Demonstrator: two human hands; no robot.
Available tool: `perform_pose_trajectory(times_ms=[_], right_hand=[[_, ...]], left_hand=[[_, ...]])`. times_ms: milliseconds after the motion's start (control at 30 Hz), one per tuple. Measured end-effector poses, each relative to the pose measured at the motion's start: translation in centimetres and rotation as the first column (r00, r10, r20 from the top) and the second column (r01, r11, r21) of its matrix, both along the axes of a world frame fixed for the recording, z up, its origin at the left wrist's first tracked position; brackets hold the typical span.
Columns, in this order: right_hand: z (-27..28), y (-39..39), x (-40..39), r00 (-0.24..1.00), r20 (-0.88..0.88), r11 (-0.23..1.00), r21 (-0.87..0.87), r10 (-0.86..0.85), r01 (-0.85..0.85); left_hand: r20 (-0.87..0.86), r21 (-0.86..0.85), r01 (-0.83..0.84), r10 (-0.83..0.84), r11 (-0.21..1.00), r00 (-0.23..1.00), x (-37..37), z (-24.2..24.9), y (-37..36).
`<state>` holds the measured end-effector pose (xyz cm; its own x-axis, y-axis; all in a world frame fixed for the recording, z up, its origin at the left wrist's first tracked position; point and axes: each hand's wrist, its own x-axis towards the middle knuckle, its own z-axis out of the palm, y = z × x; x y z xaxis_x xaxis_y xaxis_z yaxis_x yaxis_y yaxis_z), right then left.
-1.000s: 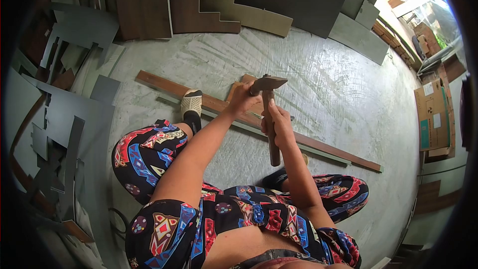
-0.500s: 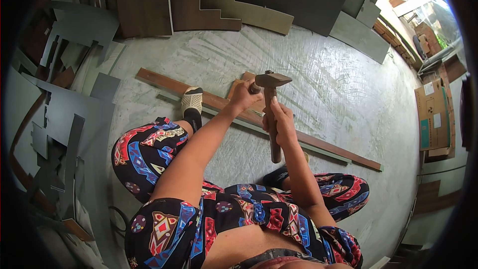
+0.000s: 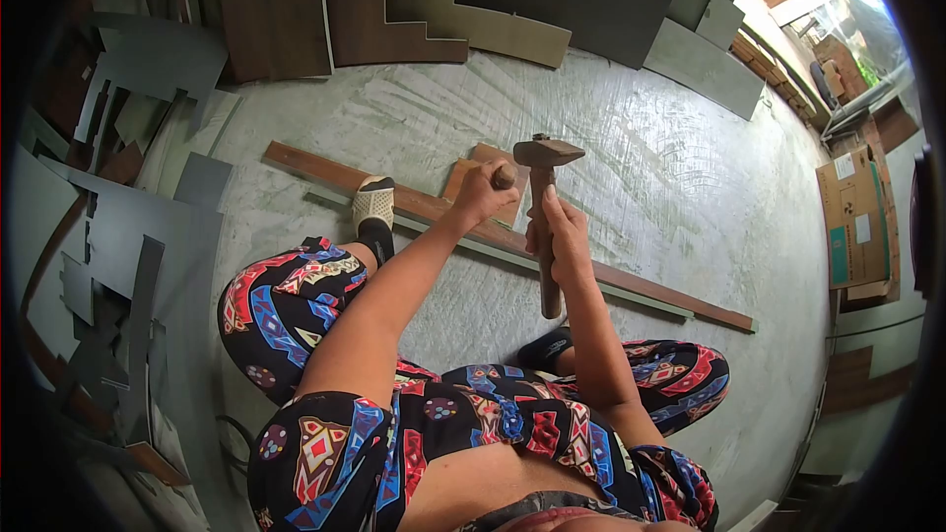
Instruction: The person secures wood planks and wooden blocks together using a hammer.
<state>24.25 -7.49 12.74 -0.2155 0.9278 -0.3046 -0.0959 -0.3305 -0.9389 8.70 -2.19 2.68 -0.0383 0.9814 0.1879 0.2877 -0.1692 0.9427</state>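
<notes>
My right hand (image 3: 564, 236) is wrapped round the wooden handle of a hammer (image 3: 549, 153), which stands head up at the middle of the view. Just left of it, my left hand (image 3: 485, 195) is closed round a short tool with a rounded wooden end (image 3: 505, 175); its lower part is hidden. Under my left hand lie a small brown wood piece (image 3: 456, 177) and a long brown strip (image 3: 325, 168) that runs diagonally across the floor. A greenish-grey strip (image 3: 631, 298) lies along the near side of the brown one.
My foot in a beige shoe (image 3: 373, 202) rests on the long strip. Brown and grey panels (image 3: 276, 15) lean along the far side. Grey offcuts (image 3: 128, 207) are piled at the left. A cardboard box (image 3: 855, 222) stands at the right on the concrete floor (image 3: 709, 177).
The hammer head has moved slightly right, away from the tool in my left hand, leaving a gap between them. The whole view has shifted a little.
</notes>
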Motion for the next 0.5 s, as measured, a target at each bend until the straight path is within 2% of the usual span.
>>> perform_pose_trajectory(times_ms=[267, 367, 500], right_hand=[[-0.8, -0.5, -0.4, 1.000, 0.000, 1.000, -0.017, 0.013, -0.013], [-2.1, -0.4, -0.3, 0.997, 0.022, 0.997, -0.044, 0.069, -0.068], [-1.5, -0.4, -0.4, 0.996, 0.043, 0.995, -0.069, 0.072, -0.069]], left_hand=[[0.054, -0.022, 0.001, 0.000, 1.000, 0.999, 0.0, -0.4, -0.1], [-0.061, 0.068, 0.022, -0.018, 0.997, 0.998, -0.1, 0.2, -0.2], [-0.015, 0.070, 0.042, -0.041, 0.997, 0.999, -0.2, 0.3, -0.4]])
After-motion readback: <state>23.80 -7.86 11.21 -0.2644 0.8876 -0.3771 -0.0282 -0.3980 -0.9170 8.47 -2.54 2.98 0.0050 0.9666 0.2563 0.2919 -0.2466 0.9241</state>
